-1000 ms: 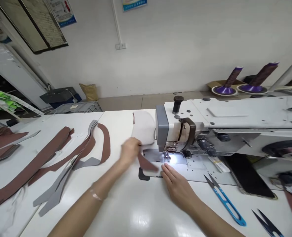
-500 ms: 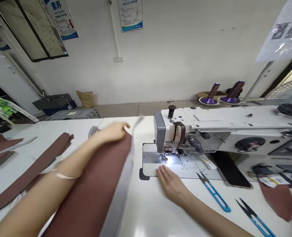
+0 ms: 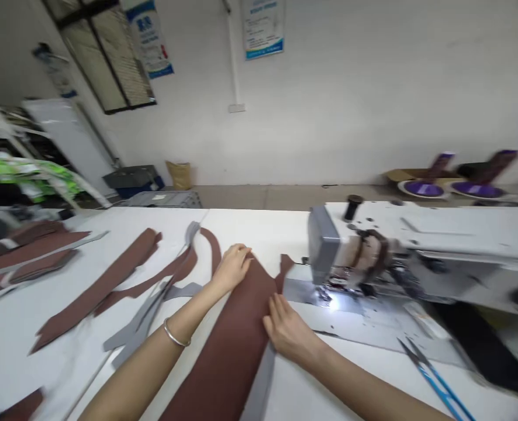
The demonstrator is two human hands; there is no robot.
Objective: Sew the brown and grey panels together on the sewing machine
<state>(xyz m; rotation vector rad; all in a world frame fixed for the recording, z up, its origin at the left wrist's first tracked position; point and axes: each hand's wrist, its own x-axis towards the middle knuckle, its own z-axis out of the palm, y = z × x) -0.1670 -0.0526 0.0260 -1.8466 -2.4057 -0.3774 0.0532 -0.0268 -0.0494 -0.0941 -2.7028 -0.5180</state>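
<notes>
A long brown fabric panel (image 3: 237, 327) with a pale underside lies on the white table, left of the sewing machine (image 3: 324, 245). My left hand (image 3: 233, 268) pinches its far left corner. At its right edge, my right hand (image 3: 289, 330) has its fingertips closed on the fabric, thumb toward the panel. A narrow brown strip (image 3: 284, 270) pokes out beyond the panel near the machine bed. The machine's lit needle area (image 3: 331, 299) is just right of my right hand, apart from it.
Brown strips (image 3: 105, 280) and grey pieces (image 3: 140, 327) lie to the left, with stacked brown pieces (image 3: 35, 251) farther over. Blue-handled thread snips (image 3: 434, 374) and a black phone (image 3: 482, 345) sit at right. Purple-based thread cones (image 3: 423, 186) stand behind the machine.
The view has swung left. My right hand has left the machine bed and come onto the panel's edge. My left hand has lowered the lifted panel; more brown and grey strips now show.
</notes>
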